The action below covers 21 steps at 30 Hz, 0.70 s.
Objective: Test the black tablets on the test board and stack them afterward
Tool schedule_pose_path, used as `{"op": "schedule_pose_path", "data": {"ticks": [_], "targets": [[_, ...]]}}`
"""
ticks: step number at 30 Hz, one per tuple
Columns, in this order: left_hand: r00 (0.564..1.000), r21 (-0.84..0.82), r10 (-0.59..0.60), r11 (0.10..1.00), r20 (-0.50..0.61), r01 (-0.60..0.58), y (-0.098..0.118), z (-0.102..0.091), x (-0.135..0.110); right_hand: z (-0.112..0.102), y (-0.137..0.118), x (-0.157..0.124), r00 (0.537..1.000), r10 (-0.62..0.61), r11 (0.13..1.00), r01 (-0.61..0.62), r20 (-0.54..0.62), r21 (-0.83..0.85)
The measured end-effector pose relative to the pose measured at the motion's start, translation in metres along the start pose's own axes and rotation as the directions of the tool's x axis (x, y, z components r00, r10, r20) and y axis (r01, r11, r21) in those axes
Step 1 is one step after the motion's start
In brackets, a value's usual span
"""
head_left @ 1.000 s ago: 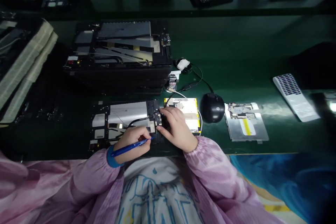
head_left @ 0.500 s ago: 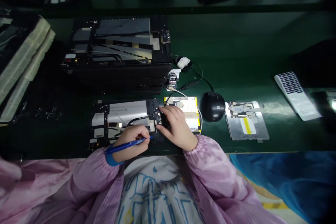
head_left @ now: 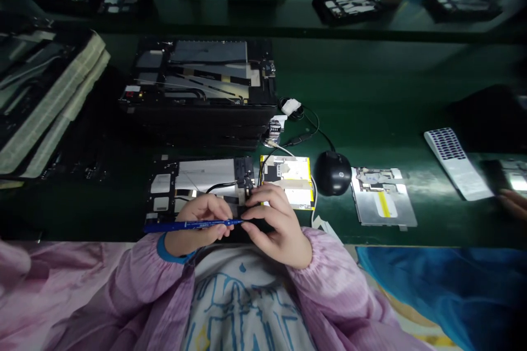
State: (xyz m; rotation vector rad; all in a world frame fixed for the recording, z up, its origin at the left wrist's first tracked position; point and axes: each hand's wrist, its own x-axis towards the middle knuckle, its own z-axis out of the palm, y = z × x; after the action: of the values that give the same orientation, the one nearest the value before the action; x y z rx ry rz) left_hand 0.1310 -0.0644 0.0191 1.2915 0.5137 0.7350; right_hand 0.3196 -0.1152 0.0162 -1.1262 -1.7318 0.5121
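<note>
My left hand (head_left: 201, 222) holds a blue pen (head_left: 185, 225) level in a pinch, its narrow tip pointing right. The thumb and index finger of my right hand (head_left: 275, 225) close on the pen's tip; whether a small piece sits there I cannot make out. Under and behind both hands lies an opened tablet (head_left: 206, 175) with its inner parts, cables and small boards showing; my hands cover part of its lower edge. Just behind my right hand is a flat white battery-like panel (head_left: 302, 167) with yellow edges.
A tall stack of opened tablets (head_left: 197, 126) stands behind. More taped units (head_left: 53, 104) rise at left. A black mouse (head_left: 334, 174), a metal plate with a board (head_left: 387, 203) and a white keypad device (head_left: 457, 164) lie rightward. Another person's hand (head_left: 514, 203) shows at the right edge.
My left hand has lifted the pen off the tablet and turned it level. My right hand has left the tablet's right edge and brought its fingertips to the pen's tip.
</note>
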Motion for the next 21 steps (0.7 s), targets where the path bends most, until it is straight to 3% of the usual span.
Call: {"op": "schedule_pose_path", "data": {"ticks": [5, 10, 14, 18, 21], "targets": [[0.994, -0.005, 0.112, 0.994, -0.003, -0.112, -0.003, -0.001, -0.004, 0.003, 0.001, 0.001, 0.997, -0.049, 0.998, 0.052, -0.054, 0.041], [0.992, 0.018, 0.118, 0.993, 0.048, -0.119, 0.006, -0.002, -0.003, 0.000, -0.002, 0.003, 0.997, -0.072, 0.991, 0.075, -0.029, 0.108], [0.988, 0.095, 0.139, 0.985, 0.069, -0.145, 0.010, -0.003, -0.003, 0.001, -0.003, 0.000, 0.998, 0.062, 0.965, -0.061, 0.003, 0.256], [0.976, 0.184, 0.212, 0.958, 0.056, -0.218, 0.011, -0.005, -0.004, 0.003, -0.001, -0.004, 0.963, 0.269, 0.863, -0.240, -0.002, 0.445], [0.973, 0.203, 0.219, 0.952, 0.079, -0.231, 0.013, -0.008, -0.004, 0.005, -0.001, -0.005, 0.940, 0.340, 0.803, -0.299, 0.015, 0.516]]}}
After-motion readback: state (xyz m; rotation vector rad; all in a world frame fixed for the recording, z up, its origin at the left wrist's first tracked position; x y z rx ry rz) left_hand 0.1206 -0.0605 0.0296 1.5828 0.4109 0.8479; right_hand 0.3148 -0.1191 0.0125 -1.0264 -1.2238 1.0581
